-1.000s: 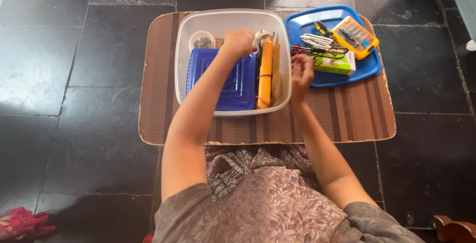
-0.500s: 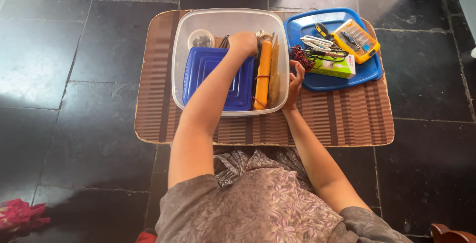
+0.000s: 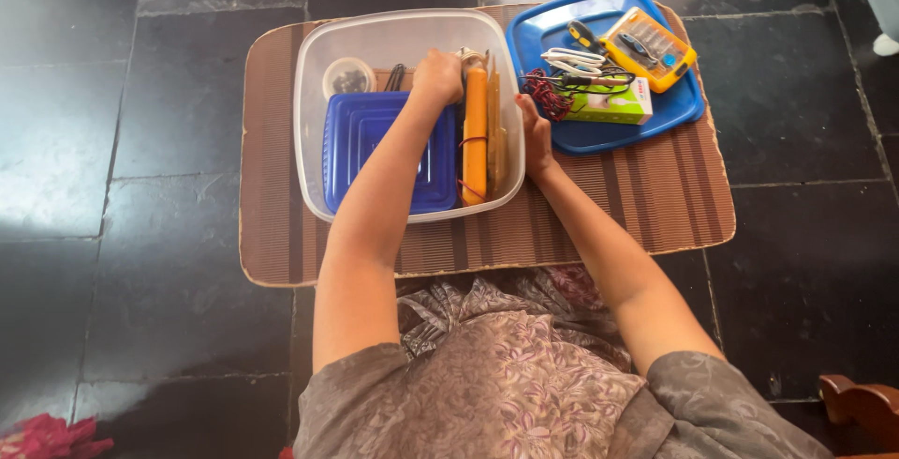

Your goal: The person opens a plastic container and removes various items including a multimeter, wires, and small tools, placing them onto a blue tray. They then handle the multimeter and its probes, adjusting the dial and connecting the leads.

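My left hand (image 3: 438,77) reaches into a clear plastic tub (image 3: 314,66) and is closed around something near the top of a long orange tool (image 3: 475,136); what it grips is hidden. A blue square lid (image 3: 361,145) lies flat in the tub under my forearm, with a small round clear jar (image 3: 347,76) behind it. My right hand (image 3: 535,136) rests against the tub's right rim, fingers spread upward, holding nothing. Just beyond it a bundle of red wire (image 3: 543,98) lies at the edge of a blue tray (image 3: 599,136).
The tray also holds a green and white box (image 3: 613,103), white and black cables (image 3: 573,61) and a yellow case of screwdriver bits (image 3: 648,47). All stands on a brown striped board (image 3: 646,197) over dark stone floor tiles. A red cloth (image 3: 47,438) lies bottom left.
My right hand has dropped from near the red wire to the tub's right rim. My left hand stays in the tub by the orange tool. The view has shifted slightly.
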